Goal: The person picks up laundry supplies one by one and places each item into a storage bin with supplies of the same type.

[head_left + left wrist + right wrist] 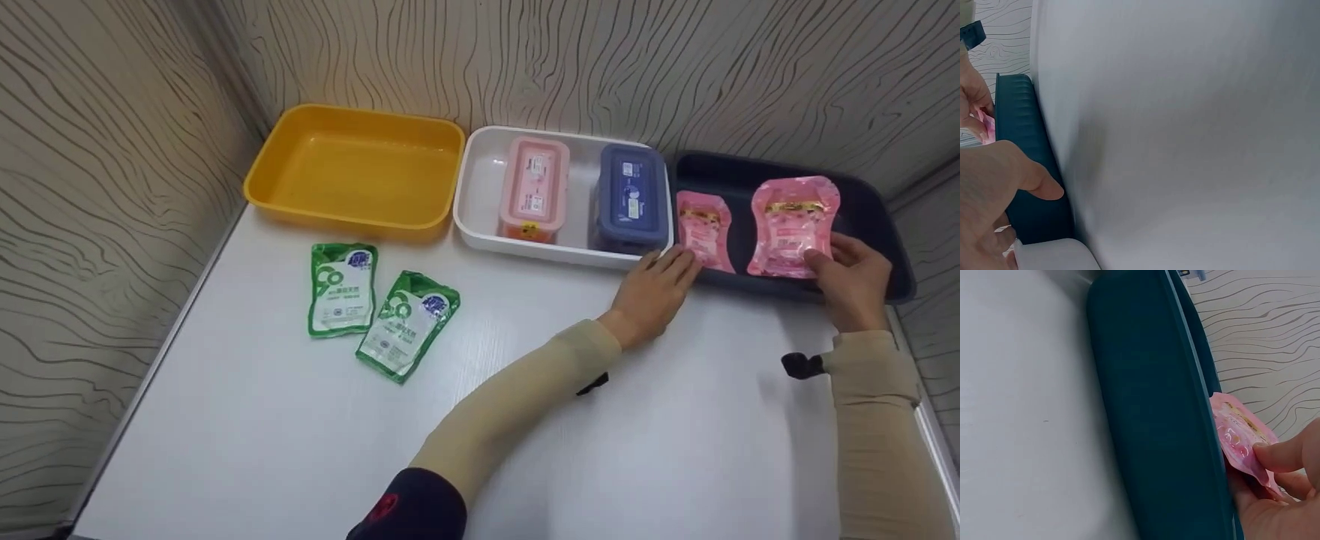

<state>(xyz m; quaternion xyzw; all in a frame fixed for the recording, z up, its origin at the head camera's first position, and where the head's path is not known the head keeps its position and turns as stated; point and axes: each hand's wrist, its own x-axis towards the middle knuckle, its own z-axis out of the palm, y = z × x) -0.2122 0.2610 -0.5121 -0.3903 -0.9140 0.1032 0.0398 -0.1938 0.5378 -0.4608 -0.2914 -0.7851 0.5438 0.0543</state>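
My right hand (855, 281) pinches a pink pouch (795, 225) between thumb and fingers over the dark blue tray (896, 247). In the right wrist view, the pouch (1235, 439) leans out above the tray's wall (1145, 416), thumb on its face. A second pink pouch (701, 229) lies in the left part of that tray. My left hand (649, 296) has its fingers extended at this pouch's lower edge, over the tray's rim. The left wrist view shows the left thumb (1044, 183) stretched in front of the dark wall, with nothing seen in its grasp.
Beside the dark tray, a white tray (480, 191) holds a pink lidded box (536, 184) and a blue one (634, 195). A yellow tray (352, 172) stands at the left. Two green-and-white pouches (341, 292) lie on the white table (300, 442). A wood-patterned wall rises behind.
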